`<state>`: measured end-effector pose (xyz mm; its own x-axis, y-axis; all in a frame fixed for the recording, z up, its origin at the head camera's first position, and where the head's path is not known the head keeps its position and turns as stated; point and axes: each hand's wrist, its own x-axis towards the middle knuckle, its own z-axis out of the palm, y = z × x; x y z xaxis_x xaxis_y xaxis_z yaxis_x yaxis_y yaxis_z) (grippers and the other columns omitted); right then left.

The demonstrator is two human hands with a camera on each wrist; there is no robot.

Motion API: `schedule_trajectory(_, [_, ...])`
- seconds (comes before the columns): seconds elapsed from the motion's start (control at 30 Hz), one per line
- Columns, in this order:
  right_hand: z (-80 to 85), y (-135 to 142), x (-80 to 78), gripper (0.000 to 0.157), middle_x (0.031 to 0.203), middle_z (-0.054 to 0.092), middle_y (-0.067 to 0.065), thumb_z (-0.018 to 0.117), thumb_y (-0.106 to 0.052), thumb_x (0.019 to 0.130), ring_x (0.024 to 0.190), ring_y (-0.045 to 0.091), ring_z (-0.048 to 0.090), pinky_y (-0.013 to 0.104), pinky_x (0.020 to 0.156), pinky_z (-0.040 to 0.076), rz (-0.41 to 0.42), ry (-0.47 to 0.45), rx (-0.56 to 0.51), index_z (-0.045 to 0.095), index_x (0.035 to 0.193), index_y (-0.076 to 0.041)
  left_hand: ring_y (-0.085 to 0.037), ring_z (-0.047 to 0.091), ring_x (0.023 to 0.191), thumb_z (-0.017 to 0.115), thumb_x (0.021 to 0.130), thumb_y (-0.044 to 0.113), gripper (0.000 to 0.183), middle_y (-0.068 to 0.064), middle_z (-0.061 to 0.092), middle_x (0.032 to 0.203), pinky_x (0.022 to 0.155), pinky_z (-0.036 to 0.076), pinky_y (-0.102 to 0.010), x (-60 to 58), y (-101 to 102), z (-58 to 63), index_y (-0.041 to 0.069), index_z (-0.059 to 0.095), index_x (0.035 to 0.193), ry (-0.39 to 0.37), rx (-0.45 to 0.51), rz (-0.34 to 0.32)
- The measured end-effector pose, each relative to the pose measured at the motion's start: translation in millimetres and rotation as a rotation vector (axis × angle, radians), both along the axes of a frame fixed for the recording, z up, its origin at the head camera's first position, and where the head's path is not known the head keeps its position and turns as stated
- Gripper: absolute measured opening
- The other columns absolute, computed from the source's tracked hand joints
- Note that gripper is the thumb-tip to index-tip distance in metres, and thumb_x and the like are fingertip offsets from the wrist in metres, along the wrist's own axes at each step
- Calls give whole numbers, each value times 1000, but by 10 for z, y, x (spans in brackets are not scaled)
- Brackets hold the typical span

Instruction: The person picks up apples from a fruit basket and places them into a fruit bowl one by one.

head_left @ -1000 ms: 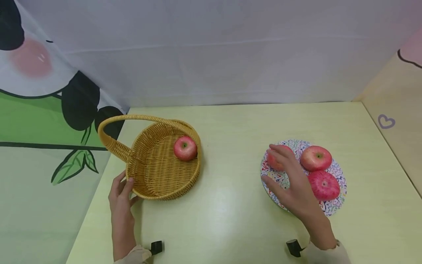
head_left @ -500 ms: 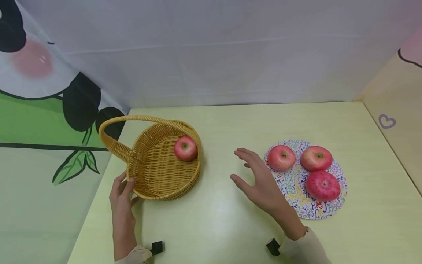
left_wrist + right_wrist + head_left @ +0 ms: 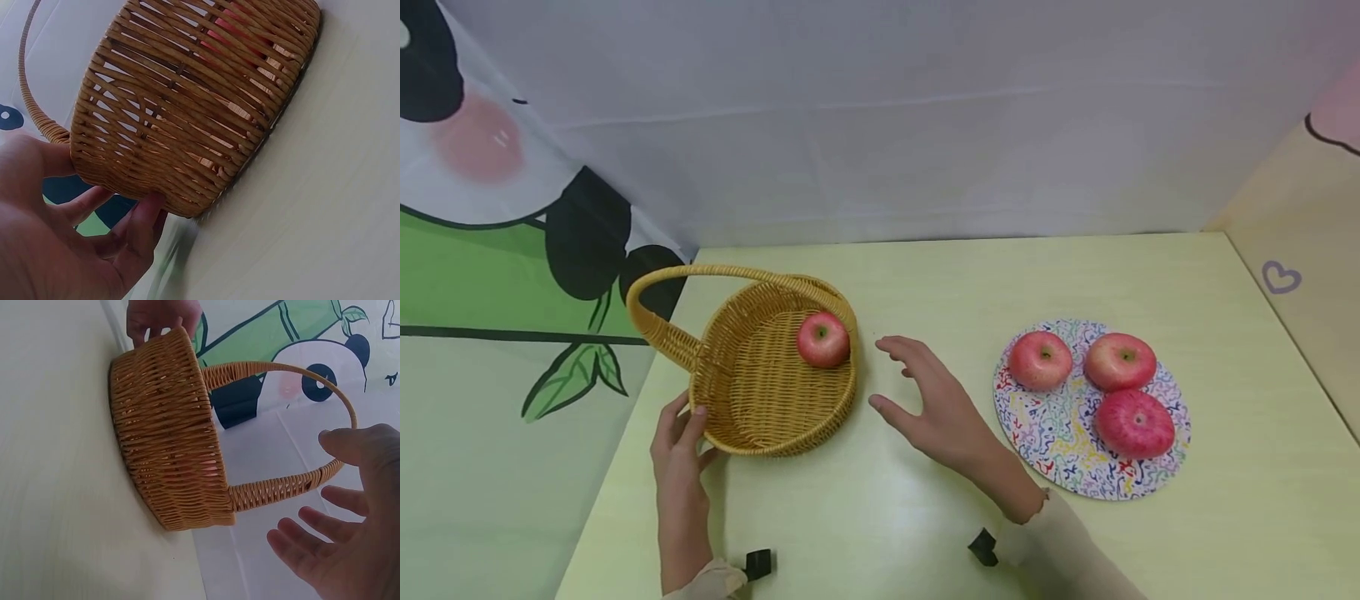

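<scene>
A woven wicker basket with a tall arched handle stands at the left of the table, and one red apple lies inside it by the right wall. My left hand holds the basket's near left side, its thumb at the rim; in the left wrist view its bent fingers touch the wicker. To the right of the basket, my right hand hovers with fingers spread and nothing in them. The right wrist view shows this hand near the handle, with a gap between thumb and fingers.
A round patterned plate at the right bears three apples, one at its left, one at the back and a darker one in front. White cloth hangs behind the pale table; a panda-print cloth is at left.
My right hand has moved left from over the plate to beside the basket, uncovering the left apple on the plate. The left hand and the basket have stayed in place.
</scene>
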<state>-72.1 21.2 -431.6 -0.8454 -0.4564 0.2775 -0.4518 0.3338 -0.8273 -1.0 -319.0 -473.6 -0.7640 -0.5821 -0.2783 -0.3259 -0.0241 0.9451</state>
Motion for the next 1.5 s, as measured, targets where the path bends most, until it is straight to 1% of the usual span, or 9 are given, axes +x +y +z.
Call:
schedule_trajectory(0.13, [12,-103,-1,64,154,50,-2,77,-23,96,132,18,55,42,108,53,27,5,-9,48,152,-15,-10,51,127,55,107,42,47,7,53,141,78,55,-20,-1,11,33,31,50,153,-4,-10,1])
schedule_trajectory(0.27, [64,-227,-25,65,154,48,-2,76,-24,97,139,17,50,42,109,52,59,14,5,46,153,-17,-11,50,129,54,108,43,48,6,51,145,79,54,-19,-4,9,48,32,49,154,-10,-22,-6])
schedule_trajectory(0.37, [122,-303,-35,62,153,48,1,75,-25,97,142,19,48,43,112,49,31,45,37,47,152,-16,-10,51,127,54,108,43,47,8,52,143,79,54,-19,-8,1,38,32,49,154,-9,-16,-1])
schedule_trajectory(0.5, [178,-341,16,56,145,54,6,75,-24,97,137,24,53,46,114,48,-49,72,89,53,147,-11,-6,52,122,55,107,43,49,13,53,136,78,54,-20,0,-7,15,31,49,154,-17,0,2])
schedule_trajectory(0.63, [200,-378,101,55,142,55,7,75,-22,97,134,23,55,43,112,50,-45,49,100,53,147,-11,-5,52,123,55,108,42,50,13,53,135,78,55,-20,11,-3,1,29,47,155,-14,3,-3])
schedule_trajectory(0.83, [250,-545,158,65,155,47,6,72,-23,99,146,22,46,43,120,42,43,-16,93,41,155,-10,-7,52,122,56,107,41,49,11,54,136,78,55,-20,1,11,12,29,49,154,-4,5,2])
schedule_trajectory(1.07, [278,-849,121,83,171,26,9,70,-26,100,159,25,26,48,126,34,100,-86,88,21,165,-10,-8,52,124,56,107,41,48,11,54,138,78,55,-19,-3,15,17,29,49,154,9,5,7])
schedule_trajectory(1.3, [249,-1115,-15,88,170,21,24,70,-31,99,160,39,20,57,124,33,28,-12,187,18,165,-4,-9,52,125,55,108,41,48,9,53,140,77,55,-19,-2,19,2,29,49,154,10,-15,3])
schedule_trajectory(1.5, [224,-1273,-156,89,170,15,30,70,-32,100,160,46,15,60,123,33,-53,-74,274,16,165,-2,-12,51,128,55,107,43,47,5,52,146,77,55,-18,-3,20,-9,31,50,153,12,-17,3])
